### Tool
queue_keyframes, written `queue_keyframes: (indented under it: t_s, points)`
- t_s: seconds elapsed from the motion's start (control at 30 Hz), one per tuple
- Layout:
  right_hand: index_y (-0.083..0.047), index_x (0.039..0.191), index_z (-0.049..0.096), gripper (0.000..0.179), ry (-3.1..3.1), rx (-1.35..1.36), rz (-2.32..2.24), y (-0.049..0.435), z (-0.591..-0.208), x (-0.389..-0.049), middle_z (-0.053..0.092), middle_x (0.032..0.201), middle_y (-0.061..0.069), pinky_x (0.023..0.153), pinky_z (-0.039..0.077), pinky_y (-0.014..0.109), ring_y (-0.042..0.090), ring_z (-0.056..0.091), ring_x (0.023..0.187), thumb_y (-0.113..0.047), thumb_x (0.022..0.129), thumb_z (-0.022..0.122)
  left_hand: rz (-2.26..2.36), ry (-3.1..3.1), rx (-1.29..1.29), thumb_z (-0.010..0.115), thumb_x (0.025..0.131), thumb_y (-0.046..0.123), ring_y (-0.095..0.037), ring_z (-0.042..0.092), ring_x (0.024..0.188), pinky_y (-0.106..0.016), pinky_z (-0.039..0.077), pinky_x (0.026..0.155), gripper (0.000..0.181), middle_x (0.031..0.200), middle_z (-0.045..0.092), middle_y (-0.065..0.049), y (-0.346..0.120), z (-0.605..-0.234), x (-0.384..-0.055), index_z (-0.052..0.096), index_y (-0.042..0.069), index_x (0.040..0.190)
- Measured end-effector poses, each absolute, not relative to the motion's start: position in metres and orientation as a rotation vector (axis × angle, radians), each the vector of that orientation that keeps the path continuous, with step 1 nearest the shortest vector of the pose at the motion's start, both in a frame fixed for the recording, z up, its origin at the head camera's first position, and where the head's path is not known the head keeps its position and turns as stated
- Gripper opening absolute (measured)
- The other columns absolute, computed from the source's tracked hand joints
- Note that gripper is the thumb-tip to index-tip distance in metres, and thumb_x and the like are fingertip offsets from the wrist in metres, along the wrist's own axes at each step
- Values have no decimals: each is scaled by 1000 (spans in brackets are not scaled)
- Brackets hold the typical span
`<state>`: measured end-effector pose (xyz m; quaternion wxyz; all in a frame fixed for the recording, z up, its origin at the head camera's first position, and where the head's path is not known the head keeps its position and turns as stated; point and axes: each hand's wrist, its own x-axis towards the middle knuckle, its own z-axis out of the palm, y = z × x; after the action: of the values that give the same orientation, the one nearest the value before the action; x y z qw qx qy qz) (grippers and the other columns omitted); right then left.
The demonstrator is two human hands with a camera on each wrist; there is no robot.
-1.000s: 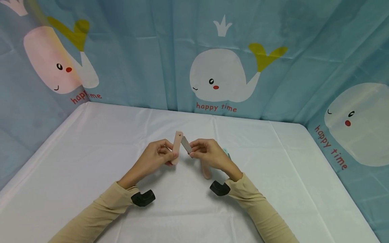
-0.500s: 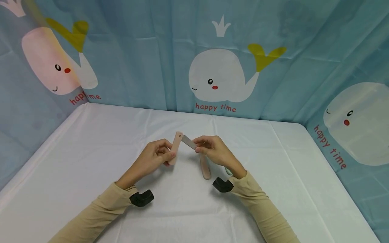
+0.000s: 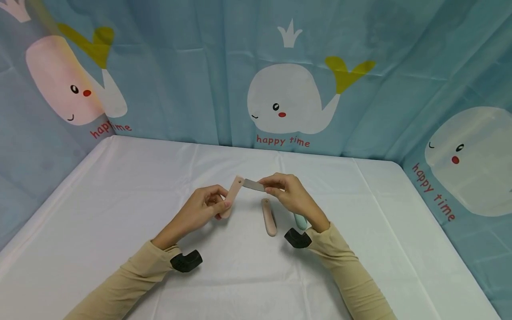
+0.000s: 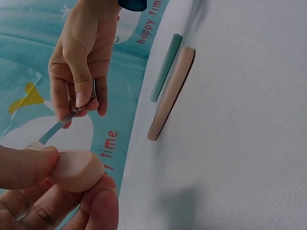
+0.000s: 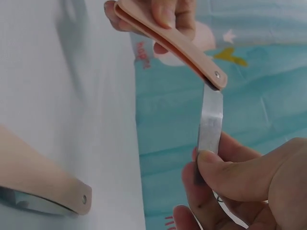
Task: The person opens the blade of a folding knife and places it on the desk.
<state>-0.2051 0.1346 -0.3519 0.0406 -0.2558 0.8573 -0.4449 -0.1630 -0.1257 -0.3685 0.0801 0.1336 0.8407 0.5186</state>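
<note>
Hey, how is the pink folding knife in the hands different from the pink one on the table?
The held knife has its blade swung out of the handle, while the table knife is folded. The held knife is raised, handle in the left hand, blade in the right hand; the table knife lies on the table, untouched. Both have a pink handle with a rivet near one end.

head view brt, soft shadows on tbl [image 3: 400,231], wrist views dimmer
</note>
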Motion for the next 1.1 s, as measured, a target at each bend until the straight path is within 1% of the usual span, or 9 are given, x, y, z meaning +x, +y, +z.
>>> queue_keyframes:
  t_s: [0.3, 0.47, 0.63, 0.83, 1.1]
  points:
    - [-3, 115, 72, 22, 2666, -797, -1361, 138, -351, -208, 71, 111, 13, 94, 55, 44, 27, 68, 105, -2, 96, 61, 1515, 2529, 463, 63, 95, 12, -19, 60, 64, -31, 48, 62, 15, 73, 67, -8, -126, -368, -163, 67, 3, 107]
    - [-4, 116, 72, 22, 2673, -775, -1368, 140, -352, -208, 71, 113, 13, 94, 54, 43, 26, 67, 106, -3, 97, 61, 1496, 2531, 476, 62, 95, 12, -19, 56, 64, -29, 45, 61, 17, 70, 64, -8, -127, -368, -163, 67, 4, 109]
    - [-3, 117, 71, 23, 2658, -763, -1420, 141, -352, -209, 71, 117, 15, 91, 55, 39, 26, 68, 105, -2, 97, 59, 1464, 2531, 479, 60, 96, 12, -18, 53, 65, -29, 44, 62, 20, 70, 62, -7, -128, -368, -162, 67, 3, 112]
    - [-2, 117, 71, 23, 2645, -741, -1477, 141, -352, -211, 71, 119, 15, 90, 54, 34, 26, 67, 108, -2, 98, 58, 1441, 2511, 482, 59, 97, 13, -18, 53, 65, -28, 44, 60, 22, 71, 62, -6, -129, -367, -162, 67, 2, 114]
    - [-1, 112, 72, 20, 2623, -720, -1508, 144, -352, -212, 72, 114, 15, 83, 51, 21, 25, 66, 103, -1, 98, 57, 1378, 2484, 514, 59, 97, 15, -15, 50, 63, -26, 40, 58, 24, 70, 59, -4, -128, -366, -161, 69, 4, 115]
